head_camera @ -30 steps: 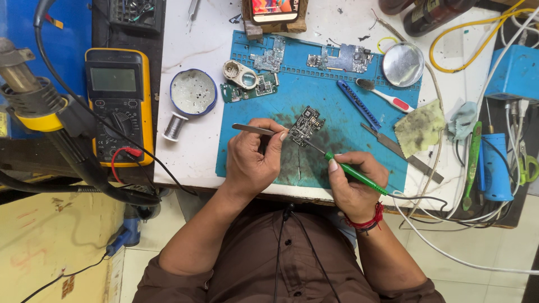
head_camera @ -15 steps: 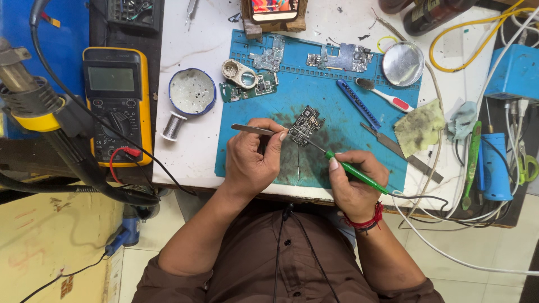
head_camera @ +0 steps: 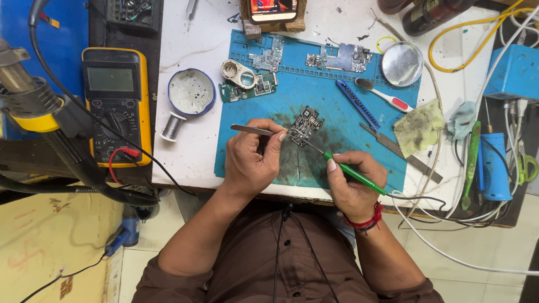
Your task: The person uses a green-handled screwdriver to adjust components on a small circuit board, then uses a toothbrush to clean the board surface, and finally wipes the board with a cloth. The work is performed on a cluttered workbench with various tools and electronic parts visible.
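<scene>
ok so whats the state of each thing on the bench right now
left hand: grip closed on tweezers
right hand: grip closed on green soldering iron, tip at the board
small circuit board: flat on blue mat
multimeter: screen blank
round tin: open
phone: screen lit

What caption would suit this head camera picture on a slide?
Left hand holds tweezers to a small circuit board while right hand touches it with a green soldering iron.
</scene>
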